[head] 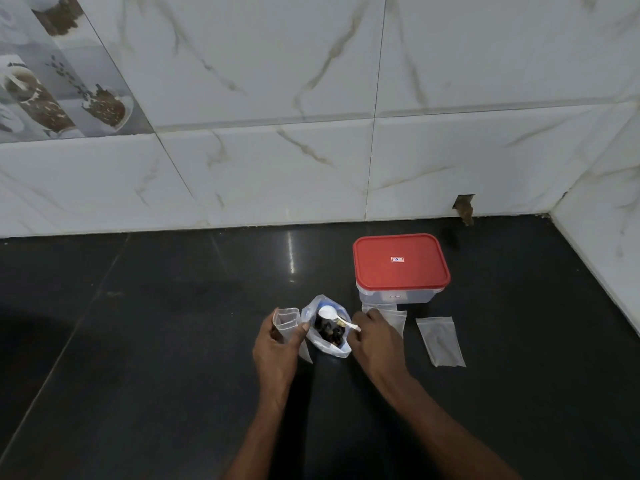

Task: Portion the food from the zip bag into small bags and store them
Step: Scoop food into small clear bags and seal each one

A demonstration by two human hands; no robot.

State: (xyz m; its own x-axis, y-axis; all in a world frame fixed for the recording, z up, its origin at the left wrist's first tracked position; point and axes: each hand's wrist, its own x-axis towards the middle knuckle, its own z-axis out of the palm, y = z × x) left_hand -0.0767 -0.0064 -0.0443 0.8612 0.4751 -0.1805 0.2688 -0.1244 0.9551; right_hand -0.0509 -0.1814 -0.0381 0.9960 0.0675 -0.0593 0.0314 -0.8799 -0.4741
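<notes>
An open zip bag (pixel 325 344) with dark food pieces (pixel 330 332) inside stands on the black counter. My left hand (pixel 277 344) grips a small clear bag (pixel 286 322), held upright with its mouth open, just left of the zip bag. My right hand (pixel 372 337) pinches the handle of a white plastic spoon (pixel 329 313), whose bowl sits over the zip bag's opening. Two more small clear bags lie flat on the counter: one (pixel 394 318) partly under my right hand, one (pixel 440 341) further right.
A clear plastic box with a red lid (pixel 400 263) stands shut behind the bags. The black counter (pixel 156 341) meets a marble-tiled wall (pixel 277 168) at the back and another wall on the right. A small hole (pixel 464 206) shows in the wall's base.
</notes>
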